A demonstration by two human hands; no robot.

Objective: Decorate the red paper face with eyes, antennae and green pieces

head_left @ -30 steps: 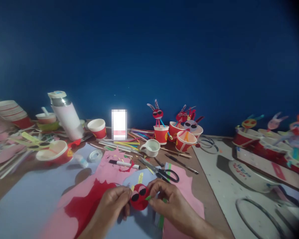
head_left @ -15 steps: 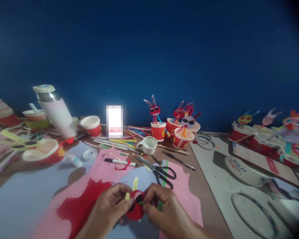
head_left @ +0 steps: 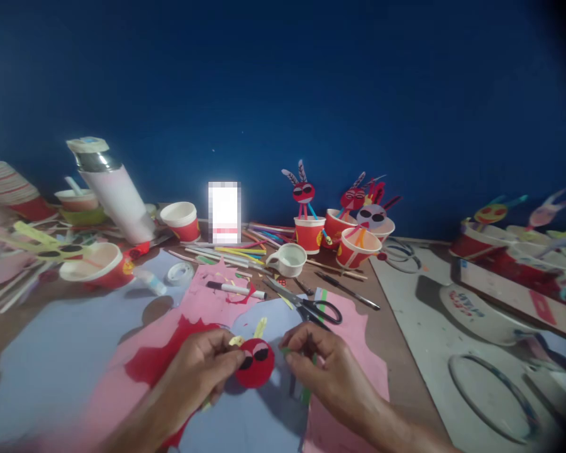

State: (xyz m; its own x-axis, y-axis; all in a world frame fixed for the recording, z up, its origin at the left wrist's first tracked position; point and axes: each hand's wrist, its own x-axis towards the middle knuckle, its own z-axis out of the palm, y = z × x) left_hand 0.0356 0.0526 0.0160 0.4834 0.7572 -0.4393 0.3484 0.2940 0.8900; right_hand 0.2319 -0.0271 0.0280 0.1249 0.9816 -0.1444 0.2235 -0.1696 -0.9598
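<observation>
A round red paper face (head_left: 255, 372) with black-and-pink eyes and pale yellow strips on top is pinched at its left edge by my left hand (head_left: 212, 365). Just to its right, apart from the face, my right hand (head_left: 314, 358) pinches a small green piece (head_left: 285, 350) between thumb and fingertips. Beneath both hands lie a light blue sheet (head_left: 245, 428), a pink sheet (head_left: 353, 352) and a cut red sheet (head_left: 153, 360). Black-handled scissors (head_left: 311, 307) rest just beyond my right hand.
A capped marker (head_left: 236, 290), a white cup (head_left: 290, 259) and a black pen (head_left: 349, 290) lie ahead. Red paper cups (head_left: 310, 236) holding paper figures stand at the back. Left are a flask (head_left: 117, 198) and a tipped cup (head_left: 99, 267); at right, a phone (head_left: 523, 299).
My right hand has drawn away from the red face with the green piece. The face now shows more fully in my left hand. The whole view has shifted slightly.
</observation>
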